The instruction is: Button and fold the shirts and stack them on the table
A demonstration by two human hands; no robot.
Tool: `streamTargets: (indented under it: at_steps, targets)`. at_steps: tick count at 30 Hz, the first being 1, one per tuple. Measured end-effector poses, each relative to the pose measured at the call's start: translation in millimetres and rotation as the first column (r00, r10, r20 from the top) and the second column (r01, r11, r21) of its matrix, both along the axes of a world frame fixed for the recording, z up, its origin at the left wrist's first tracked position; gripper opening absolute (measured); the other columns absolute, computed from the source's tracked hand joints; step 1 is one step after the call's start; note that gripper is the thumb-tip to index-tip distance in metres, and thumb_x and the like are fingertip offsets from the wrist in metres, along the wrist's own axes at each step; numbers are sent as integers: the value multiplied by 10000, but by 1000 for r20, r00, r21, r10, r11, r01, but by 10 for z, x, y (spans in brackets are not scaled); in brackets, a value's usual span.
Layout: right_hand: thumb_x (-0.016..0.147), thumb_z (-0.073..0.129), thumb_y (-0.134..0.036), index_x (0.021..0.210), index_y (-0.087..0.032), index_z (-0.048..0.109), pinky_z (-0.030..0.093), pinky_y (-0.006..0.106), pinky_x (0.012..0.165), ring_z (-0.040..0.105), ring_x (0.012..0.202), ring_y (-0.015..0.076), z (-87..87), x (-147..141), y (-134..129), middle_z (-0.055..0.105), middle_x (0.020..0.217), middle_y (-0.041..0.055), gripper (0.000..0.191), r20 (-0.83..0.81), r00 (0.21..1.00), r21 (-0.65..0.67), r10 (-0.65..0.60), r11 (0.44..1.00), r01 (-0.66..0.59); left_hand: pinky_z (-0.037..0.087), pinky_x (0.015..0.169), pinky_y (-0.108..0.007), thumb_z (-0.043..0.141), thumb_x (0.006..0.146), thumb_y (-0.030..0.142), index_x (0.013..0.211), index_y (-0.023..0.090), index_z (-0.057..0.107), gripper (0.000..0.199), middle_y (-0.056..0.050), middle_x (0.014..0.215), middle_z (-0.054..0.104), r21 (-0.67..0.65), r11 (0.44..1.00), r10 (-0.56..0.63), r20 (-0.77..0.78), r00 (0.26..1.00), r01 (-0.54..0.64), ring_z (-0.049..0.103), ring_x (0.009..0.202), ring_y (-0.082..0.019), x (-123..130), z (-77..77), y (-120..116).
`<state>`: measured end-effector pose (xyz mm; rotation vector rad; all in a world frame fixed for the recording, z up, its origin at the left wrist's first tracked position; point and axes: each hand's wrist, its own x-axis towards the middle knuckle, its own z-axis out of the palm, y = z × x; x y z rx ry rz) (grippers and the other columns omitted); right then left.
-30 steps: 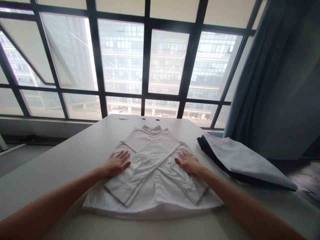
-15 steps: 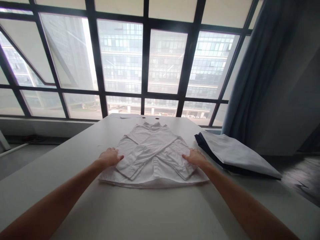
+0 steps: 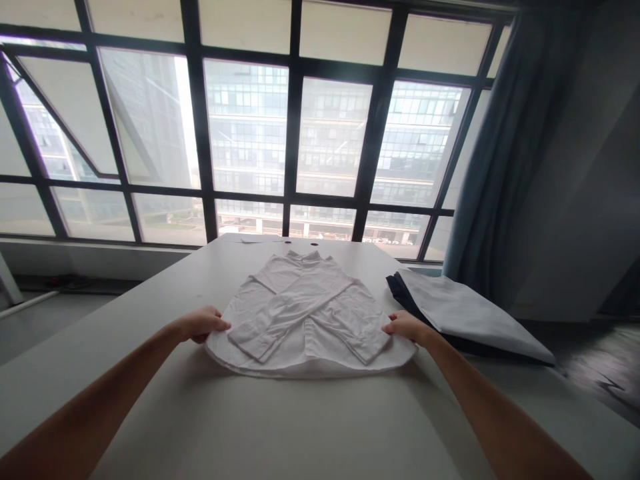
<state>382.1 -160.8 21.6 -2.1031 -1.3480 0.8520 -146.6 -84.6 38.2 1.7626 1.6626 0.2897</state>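
A white long-sleeved shirt (image 3: 307,310) lies front up, its collar pointing away from me and both sleeves folded crosswise over the body. My left hand (image 3: 204,323) pinches the shirt's left edge near the hem, thumb on top and fingers curled under. On the opposite side my right hand (image 3: 406,327) grips the right edge at about the same height. The lower corners are lifted slightly off the white table (image 3: 280,427), with shadow beneath them. The hem bows toward me between the hands.
Right of the shirt lies a stack of folded cloth (image 3: 470,313), white over dark navy. Two dark round holes and a thin white sheet (image 3: 260,239) are at the table's far end. Beyond stand large windows and a blue-grey curtain (image 3: 495,167).
Both hands have moved slightly toward me along the shirt's sides and gone from resting on it to gripping its edges. The lower side edges have risen a little. The view has tilted up slightly.
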Motion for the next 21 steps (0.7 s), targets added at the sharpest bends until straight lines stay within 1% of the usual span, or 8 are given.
streamTargets:
  at_steps: [2, 4, 7, 9, 12, 15, 18, 21]
  targets:
    - [712, 665, -126, 908, -83, 706, 537, 256, 647, 703, 808, 230, 27, -8, -19, 745, 877, 110, 205, -41, 999, 9, 15, 1000, -14, 355, 411, -222, 672, 627, 370, 756, 120, 663, 282, -18, 539, 554, 17, 999, 32, 26, 999, -33, 534, 494, -163, 95, 83, -25]
    - [708, 643, -107, 900, -90, 711, 534, 244, 634, 701, 779, 216, 48, -28, -29, 746, 845, 94, 204, -79, 997, 21, 23, 1000, -21, 376, 452, -231, 636, 644, 330, 706, 129, 649, 210, -9, 546, 549, 124, 992, 11, 19, 1000, -13, 543, 540, -169, 276, 198, -69]
    - [697, 625, -93, 892, -85, 717, 534, 246, 620, 696, 741, 210, 80, -76, -45, 748, 842, 101, 216, -97, 995, 30, 19, 999, -16, 392, 534, -242, 582, 706, 293, 625, 140, 622, 178, -7, 565, 556, 366, 919, -108, -128, 986, 148, 543, 605, -167, 687, 348, -190]
    - [687, 624, -89, 886, -84, 722, 530, 237, 617, 694, 740, 206, 106, -107, -62, 751, 849, 104, 221, -78, 997, 47, 22, 999, -18, 407, 591, -246, 553, 751, 256, 656, 139, 642, 175, -22, 612, 604, 411, 873, -173, -242, 955, 262, 557, 637, -161, 1001, 383, -301]
    - [693, 621, -97, 914, -89, 729, 528, 226, 631, 699, 768, 204, 141, -133, -91, 758, 888, 104, 246, -60, 997, 71, 40, 997, -36, 436, 635, -257, 536, 785, 206, 723, 139, 686, 175, -82, 720, 687, 400, 839, -240, -334, 911, 368, 616, 704, -182, 1415, 317, -466]
    - [707, 614, -106, 952, -82, 735, 531, 231, 668, 705, 809, 211, 158, -135, -110, 758, 937, 115, 274, -30, 998, 82, 59, 995, -56, 453, 632, -268, 554, 781, 181, 776, 129, 717, 171, -150, 842, 729, 360, 833, -274, -394, 878, 421, 672, 774, -220, 1672, 168, -571]
    - [703, 618, -116, 960, -82, 743, 529, 239, 678, 705, 834, 221, 163, -133, -112, 757, 935, 115, 288, -15, 997, 97, 78, 992, -77, 448, 612, -277, 562, 769, 153, 823, 108, 730, 182, -183, 911, 736, 321, 832, -305, -415, 857, 452, 690, 806, -246, 1777, 36, -603]
    - [681, 636, -115, 919, -87, 752, 525, 236, 675, 700, 830, 221, 174, -142, -105, 755, 913, 115, 266, -19, 997, 107, 76, 992, -74, 422, 583, -268, 576, 767, 143, 805, 110, 722, 155, -158, 858, 737, 326, 834, -323, -366, 873, 445, 678, 752, -227, 1793, -17, -598]
